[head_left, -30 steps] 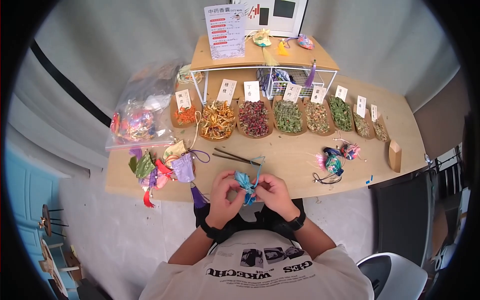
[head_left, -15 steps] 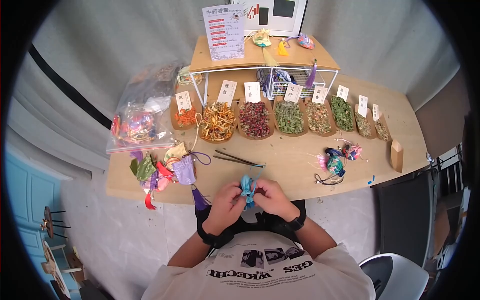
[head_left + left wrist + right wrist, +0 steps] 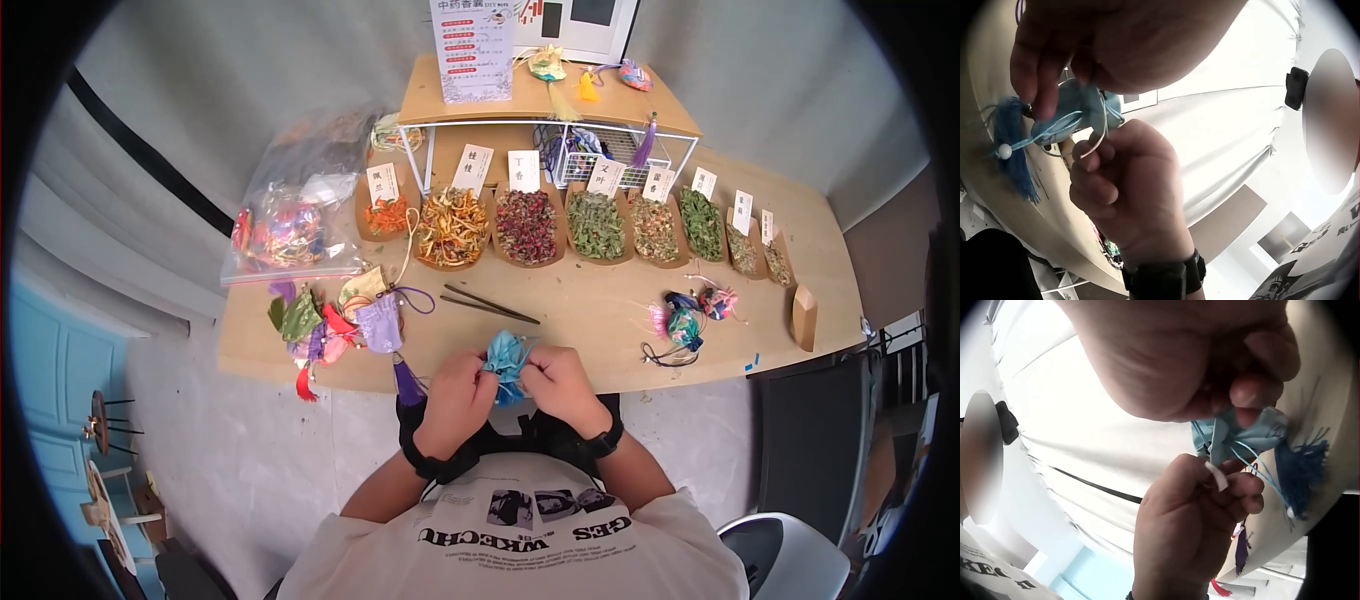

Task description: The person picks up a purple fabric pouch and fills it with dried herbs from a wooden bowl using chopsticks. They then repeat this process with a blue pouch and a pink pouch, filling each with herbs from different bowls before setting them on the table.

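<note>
Over the table's front edge, my left hand (image 3: 458, 400) and right hand (image 3: 567, 390) grip a light blue drawstring pouch (image 3: 506, 352) from either side. Its cloth is gathered between the fingertips. From the pouch hangs a dark blue tassel (image 3: 1013, 150), with a white bead (image 3: 1004, 150) on a blue cord loop. In the left wrist view, a thin pale cord (image 3: 1105, 122) curves down to the right hand's curled fingers. A short white strip (image 3: 1216, 475) shows at the left hand's fingertips in the right wrist view. The fingers hide part of the pouch.
Two dark sticks (image 3: 490, 304) lie just beyond the hands. Colourful pouches (image 3: 380, 325) are piled at the left, and smaller ones (image 3: 684, 325) sit at the right. Labelled trays of dried herbs (image 3: 525, 225) line up before a wooden shelf (image 3: 560, 95). A plastic bag (image 3: 290, 235) lies back left.
The hands have turned inward around the pouch, and its gathered top now spreads wider above the fingers. The blue cord loop that stood up above it no longer shows in the head view.
</note>
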The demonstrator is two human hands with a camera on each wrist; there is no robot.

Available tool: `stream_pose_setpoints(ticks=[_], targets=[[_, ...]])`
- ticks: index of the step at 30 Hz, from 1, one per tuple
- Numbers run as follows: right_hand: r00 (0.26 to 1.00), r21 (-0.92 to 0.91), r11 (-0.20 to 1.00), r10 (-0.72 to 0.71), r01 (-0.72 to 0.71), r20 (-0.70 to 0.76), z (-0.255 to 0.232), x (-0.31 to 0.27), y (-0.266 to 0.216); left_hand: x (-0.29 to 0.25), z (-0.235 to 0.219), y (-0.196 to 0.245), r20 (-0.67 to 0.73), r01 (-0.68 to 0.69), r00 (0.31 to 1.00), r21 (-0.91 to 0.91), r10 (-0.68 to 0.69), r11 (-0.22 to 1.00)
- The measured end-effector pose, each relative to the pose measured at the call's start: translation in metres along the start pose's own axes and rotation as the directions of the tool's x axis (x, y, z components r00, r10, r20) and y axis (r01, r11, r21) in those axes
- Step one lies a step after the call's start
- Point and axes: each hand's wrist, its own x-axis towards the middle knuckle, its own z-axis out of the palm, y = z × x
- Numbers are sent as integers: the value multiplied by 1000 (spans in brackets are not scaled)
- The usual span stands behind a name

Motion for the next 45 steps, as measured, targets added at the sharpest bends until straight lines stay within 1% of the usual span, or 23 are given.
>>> stream_pose_setpoints(ticks=[1,2,4,5,6,8,11,13,14,16,17,22,25,27,29,31,34,36,38,40,41,43,45], targets=[[998,105,993,62,-58,-35,2,0,2,-1,1,-2,-6,24,1000,7,-24,1000],[998,106,993,58,-54,-33,1,1,-1,2,0,1,-12,46,999,13,-46,999],[961,300,914,257,-275,98,-4,1,-12,5,-7,11,24,94,995,-24,-94,995],[961,300,913,256,-274,99,-5,2,-14,9,-10,16,65,144,988,-62,-140,988],[958,303,910,256,-284,128,-6,2,-16,11,-10,16,65,145,988,-62,-141,988],[954,305,906,256,-293,156,-7,2,-16,13,-9,14,59,1,998,-35,1,999],[959,227,936,240,-270,153,-7,2,-9,10,-4,2,-1,10,1000,57,-10,998],[996,-8,996,84,-84,11,-9,3,-7,9,-4,-1,-40,9,999,75,-6,997],[996,-8,996,84,-84,12,-9,4,-8,8,-4,-1,-78,8,997,93,-1,996],[999,-103,994,-49,47,-11,-8,4,-14,8,-5,2,-35,22,999,79,-20,997],[999,-102,994,-50,49,-11,-8,4,-18,9,-6,5,7,33,999,65,-33,997],[995,-211,975,-54,71,87,-7,6,-20,11,-4,15,33,27,999,47,-29,999],[991,-237,962,-131,136,39,-4,4,-20,10,-3,10,24,15,1000,51,-16,999],[991,-247,960,-129,135,41,-6,3,-22,10,-2,9,13,-1,1000,51,1,999],[991,-259,956,-131,137,41,-6,3,-22,11,-3,12,17,29,999,43,-30,999],[948,-463,864,-288,197,-134,-5,3,-18,11,-6,17,-15,60,998,56,-59,997],[946,-549,823,-279,146,-167,0,0,-21,10,-4,14,-65,104,993,84,-99,991],[937,-527,834,-296,161,-184,2,1,-18,9,-5,12,-85,116,991,104,-108,988],[927,-503,846,-316,180,-200,3,2,-18,9,-8,10,-75,57,996,82,-50,995],[955,-416,893,-253,170,-152,-2,1,-20,10,-11,14,-63,58,997,68,-54,996],[955,-416,894,-253,170,-154,-3,1,-18,9,-11,16,-51,60,997,50,-58,997],[945,-514,840,-290,175,-152,-4,3,-15,7,-10,12,-37,67,997,42,-66,997],[950,-499,852,-270,158,-159,-4,4,-16,6,-9,6,-29,78,997,33,-78,996]])
